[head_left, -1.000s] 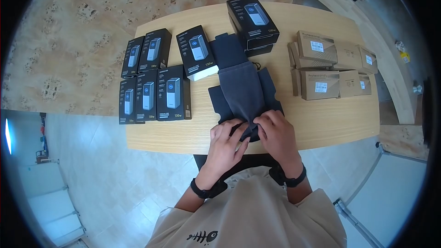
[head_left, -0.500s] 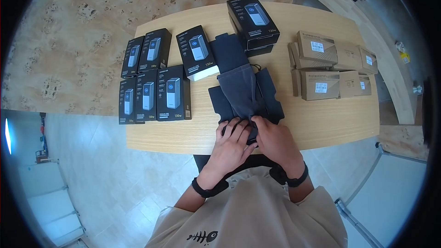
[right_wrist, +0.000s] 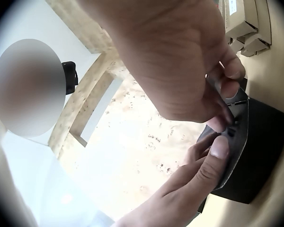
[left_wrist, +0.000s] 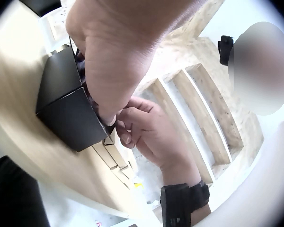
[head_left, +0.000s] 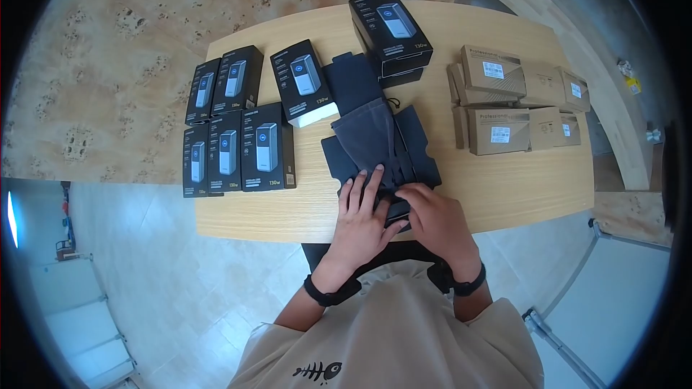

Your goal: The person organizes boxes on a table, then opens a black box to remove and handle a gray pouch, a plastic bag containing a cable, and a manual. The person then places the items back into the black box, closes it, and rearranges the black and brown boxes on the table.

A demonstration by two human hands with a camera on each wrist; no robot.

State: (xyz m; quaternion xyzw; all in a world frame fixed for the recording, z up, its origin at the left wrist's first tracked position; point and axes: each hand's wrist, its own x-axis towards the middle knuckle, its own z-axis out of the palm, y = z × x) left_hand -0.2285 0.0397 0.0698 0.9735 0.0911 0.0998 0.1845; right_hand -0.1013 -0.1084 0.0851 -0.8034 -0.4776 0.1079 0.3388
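A black box [head_left: 335, 158] lies by the table's near edge, its flaps spread out. Over it stretches a dark grey fabric pouch [head_left: 364, 130], with a black cord loop at its right. My left hand [head_left: 358, 227] rests on the near part of the pouch with fingers extended, the thumb at the box's mouth. With fingers curled, my right hand [head_left: 440, 220] pinches at the pouch beside the box's open end. The right wrist view has both hands' fingertips at the rim of the black box [right_wrist: 262, 151]. What lies inside is hidden.
Several printed black boxes [head_left: 268, 148] stand at the left of the wooden table [head_left: 504, 194]. Another printed box [head_left: 306, 83] touches the long flap. A larger stack [head_left: 393, 32] sits at the back. Several brown cartons [head_left: 497, 130] are on the right.
The pouch's far end has slid toward me, baring more of the long flap. My left fingers have straightened out over the pouch. The right hand has stayed near the box's mouth.
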